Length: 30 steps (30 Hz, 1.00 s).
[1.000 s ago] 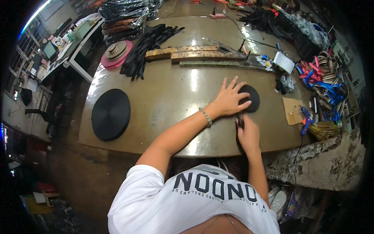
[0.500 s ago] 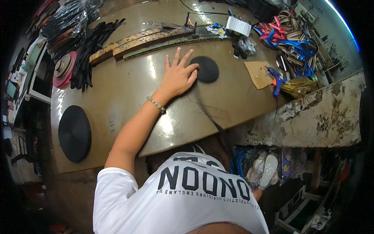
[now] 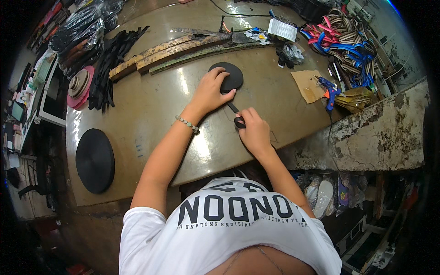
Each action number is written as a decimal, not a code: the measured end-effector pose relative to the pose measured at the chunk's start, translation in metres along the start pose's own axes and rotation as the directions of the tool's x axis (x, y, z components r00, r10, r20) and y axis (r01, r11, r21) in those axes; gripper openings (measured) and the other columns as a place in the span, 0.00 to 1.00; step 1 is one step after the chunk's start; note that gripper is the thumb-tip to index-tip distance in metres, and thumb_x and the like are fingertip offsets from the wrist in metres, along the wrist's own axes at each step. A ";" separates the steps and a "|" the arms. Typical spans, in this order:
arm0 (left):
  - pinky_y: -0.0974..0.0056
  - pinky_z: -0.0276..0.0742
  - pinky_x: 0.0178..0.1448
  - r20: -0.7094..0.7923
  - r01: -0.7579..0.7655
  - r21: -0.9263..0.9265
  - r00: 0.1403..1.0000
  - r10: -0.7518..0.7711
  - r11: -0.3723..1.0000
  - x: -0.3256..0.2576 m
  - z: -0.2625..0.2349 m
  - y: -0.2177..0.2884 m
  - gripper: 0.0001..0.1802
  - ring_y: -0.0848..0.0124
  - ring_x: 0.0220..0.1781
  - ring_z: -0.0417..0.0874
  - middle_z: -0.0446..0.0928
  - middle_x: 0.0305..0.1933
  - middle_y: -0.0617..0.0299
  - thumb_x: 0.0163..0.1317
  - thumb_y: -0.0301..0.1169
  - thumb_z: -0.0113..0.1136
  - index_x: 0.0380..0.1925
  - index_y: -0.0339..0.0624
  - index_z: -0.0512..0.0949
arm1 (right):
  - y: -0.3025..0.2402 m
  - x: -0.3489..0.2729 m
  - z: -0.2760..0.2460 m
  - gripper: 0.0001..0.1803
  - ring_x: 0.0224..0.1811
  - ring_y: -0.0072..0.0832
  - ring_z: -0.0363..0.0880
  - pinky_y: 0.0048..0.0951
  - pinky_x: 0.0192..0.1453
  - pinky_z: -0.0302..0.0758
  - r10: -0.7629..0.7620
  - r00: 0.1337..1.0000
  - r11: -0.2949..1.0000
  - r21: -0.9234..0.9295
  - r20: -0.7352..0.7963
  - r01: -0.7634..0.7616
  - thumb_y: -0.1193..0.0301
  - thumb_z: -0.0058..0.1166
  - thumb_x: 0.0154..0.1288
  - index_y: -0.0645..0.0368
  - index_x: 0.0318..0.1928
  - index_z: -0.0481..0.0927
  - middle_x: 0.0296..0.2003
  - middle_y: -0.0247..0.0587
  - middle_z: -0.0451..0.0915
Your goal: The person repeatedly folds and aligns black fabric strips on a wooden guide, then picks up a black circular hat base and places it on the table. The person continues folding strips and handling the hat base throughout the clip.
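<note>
On the bench, near edge: I see both hands working close together over a brown table point(image 3: 151, 114).
Left hand point(image 3: 210, 91): fingers spread and pressing flat on a small black disc point(image 3: 233, 75), near the table's middle.
Right hand point(image 3: 254, 130): closed around a roll of black strap point(image 3: 239, 122); a short length of strap runs from it up to the disc's lower edge.
Wrist: I note a bead bracelet point(image 3: 187, 123) on the left one.
Far left: a large black disc point(image 3: 95, 160) lies flat, well apart.
Behind: wooden strips point(image 3: 160, 52) lie across the table.
Right side: a blue glue gun point(image 3: 329, 91) rests beside a cardboard scrap point(image 3: 306, 85).
</note>
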<state>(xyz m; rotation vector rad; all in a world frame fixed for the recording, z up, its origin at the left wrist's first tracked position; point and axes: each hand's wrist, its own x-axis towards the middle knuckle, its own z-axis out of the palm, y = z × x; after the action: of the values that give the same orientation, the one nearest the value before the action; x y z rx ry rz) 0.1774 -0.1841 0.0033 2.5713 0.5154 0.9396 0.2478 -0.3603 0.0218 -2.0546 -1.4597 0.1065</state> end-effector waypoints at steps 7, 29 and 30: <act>0.55 0.66 0.58 0.001 0.112 0.028 0.994 -0.112 0.993 0.008 -0.003 0.001 0.29 0.52 0.55 0.68 0.68 0.51 0.48 0.40 0.45 0.66 0.39 0.36 0.73 | 0.022 -0.027 -0.006 0.08 0.32 0.48 0.74 0.42 0.34 0.71 0.126 0.991 0.992 0.012 -0.042 -0.126 0.76 0.51 0.52 0.59 0.35 0.70 0.33 0.47 0.71; 0.55 0.68 0.55 -0.087 0.180 0.121 0.982 -0.170 0.976 -0.005 -0.010 -0.011 0.31 0.42 0.54 0.69 0.58 0.59 0.31 0.35 0.50 0.68 0.39 0.45 0.74 | -0.020 0.014 0.012 0.13 0.29 0.48 0.76 0.44 0.32 0.73 -0.066 0.994 0.980 -0.179 0.089 0.081 0.71 0.53 0.51 0.58 0.38 0.72 0.36 0.47 0.72; 0.54 0.67 0.57 -0.079 0.178 0.113 0.982 -0.170 0.977 -0.006 -0.010 -0.012 0.32 0.41 0.55 0.67 0.59 0.58 0.31 0.35 0.50 0.68 0.39 0.45 0.73 | -0.021 0.012 0.008 0.12 0.28 0.47 0.76 0.44 0.32 0.73 -0.066 0.994 0.975 -0.208 0.086 0.082 0.73 0.53 0.49 0.58 0.37 0.71 0.36 0.47 0.71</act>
<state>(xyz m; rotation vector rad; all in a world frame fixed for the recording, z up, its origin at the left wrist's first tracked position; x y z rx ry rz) 0.1643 -0.1740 0.0017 2.5532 0.8257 0.9648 0.2322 -0.3425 0.0293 -2.1822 -1.6559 0.0010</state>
